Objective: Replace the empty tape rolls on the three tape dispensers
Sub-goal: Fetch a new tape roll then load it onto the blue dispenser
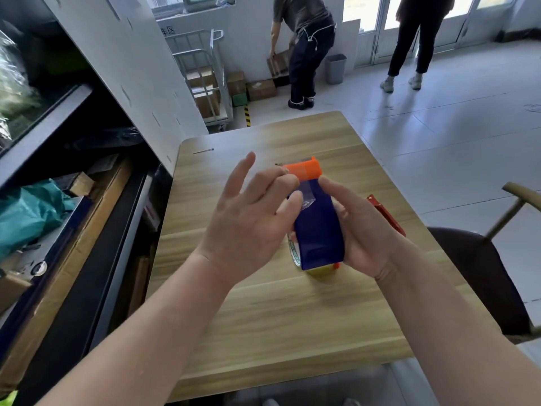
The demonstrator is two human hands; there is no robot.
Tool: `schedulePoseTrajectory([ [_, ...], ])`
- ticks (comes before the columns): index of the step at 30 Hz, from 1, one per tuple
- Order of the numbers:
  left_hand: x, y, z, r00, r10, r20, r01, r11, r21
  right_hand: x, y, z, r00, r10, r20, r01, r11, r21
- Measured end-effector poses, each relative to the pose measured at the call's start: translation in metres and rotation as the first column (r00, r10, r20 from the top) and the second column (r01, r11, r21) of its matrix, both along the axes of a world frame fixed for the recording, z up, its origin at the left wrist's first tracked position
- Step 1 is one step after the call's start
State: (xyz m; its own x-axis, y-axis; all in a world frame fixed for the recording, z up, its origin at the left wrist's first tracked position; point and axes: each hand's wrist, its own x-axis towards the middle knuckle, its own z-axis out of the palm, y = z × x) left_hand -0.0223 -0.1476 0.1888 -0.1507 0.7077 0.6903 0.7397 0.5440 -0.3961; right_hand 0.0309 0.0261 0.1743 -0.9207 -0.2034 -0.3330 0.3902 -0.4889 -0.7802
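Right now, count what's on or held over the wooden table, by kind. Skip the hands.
Blue tape dispenser with orange plastic top: 1
Clear tape roll with printed core, loaded in the dispenser: 1
Red-handled tool, partly hidden, kind unclear: 1
Thin dark stick, pen or nail unclear: 1
Total: 4

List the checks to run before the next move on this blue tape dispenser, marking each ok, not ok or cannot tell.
1. Right hand grips the blue dispenser: ok.
2. Tape roll sits inside the dispenser: ok.
3. Left hand has its thumb at the loose tape end: ok.
4. Tape end fed under the orange cutter head: cannot tell.
5. Red tool on the table is a second dispenser: cannot tell, partly hidden.
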Motion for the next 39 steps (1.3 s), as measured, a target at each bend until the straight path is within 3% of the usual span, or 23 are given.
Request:
schedulePoseTrajectory([
  [4,0.006,0.004,-0.002,0.995,0.049,-0.087,-0.056,0.995,-0.083,0.001,-0.004,-0.002,0.998,-0.062,0.018,0.059,0.989,0.136],
  [6,0.006,0.002,-0.003,0.993,0.1,-0.06,-0.105,0.99,-0.095,0.0,-0.004,-0.001,0.994,-0.112,0.006,0.109,0.98,0.164],
  [8,0.009,0.002,-0.003,0.984,0.151,0.09,-0.152,0.988,0.009,-0.001,-0.003,0.0,0.993,-0.115,-0.032,0.12,0.972,0.203],
  [9,0.011,0.003,-0.002,0.957,0.15,0.249,-0.185,0.975,0.126,-0.002,-0.004,0.001,0.993,-0.108,-0.053,0.117,0.967,0.225],
  [10,0.014,0.005,0.002,0.887,0.104,0.451,-0.237,0.938,0.251,-0.002,-0.004,0.001,0.992,-0.102,-0.07,0.116,0.963,0.245],
  [12,0.018,0.009,0.015,0.616,-0.074,0.784,-0.4,0.828,0.392,-0.002,-0.004,0.001,0.99,-0.095,-0.105,0.121,0.952,0.28],
  [14,0.014,0.013,0.024,0.353,-0.188,0.916,-0.535,0.763,0.363,-0.001,-0.005,0.001,0.987,-0.071,-0.142,0.113,0.943,0.313],
  [16,0.01,0.013,0.027,0.196,-0.294,0.935,-0.574,0.739,0.353,0.001,-0.006,0.001,0.985,-0.037,-0.17,0.096,0.93,0.355],
  [20,0.01,0.016,0.027,0.04,-0.39,0.92,-0.589,0.734,0.337,0.001,-0.008,-0.001,0.979,0.0,-0.203,0.083,0.912,0.402],
  [24,0.007,0.016,0.03,0.027,-0.418,0.908,-0.645,0.687,0.335,0.001,-0.007,-0.005,0.983,0.021,-0.184,0.064,0.895,0.442],
  [32,0.007,0.017,0.031,-0.113,-0.482,0.869,-0.638,0.706,0.309,-0.006,-0.009,-0.002,0.99,-0.089,-0.113,0.127,0.911,0.391],
  [39,0.006,0.019,0.033,-0.169,-0.487,0.857,-0.638,0.717,0.281,-0.009,-0.014,0.002,0.981,-0.149,-0.122,0.183,0.922,0.342],
])
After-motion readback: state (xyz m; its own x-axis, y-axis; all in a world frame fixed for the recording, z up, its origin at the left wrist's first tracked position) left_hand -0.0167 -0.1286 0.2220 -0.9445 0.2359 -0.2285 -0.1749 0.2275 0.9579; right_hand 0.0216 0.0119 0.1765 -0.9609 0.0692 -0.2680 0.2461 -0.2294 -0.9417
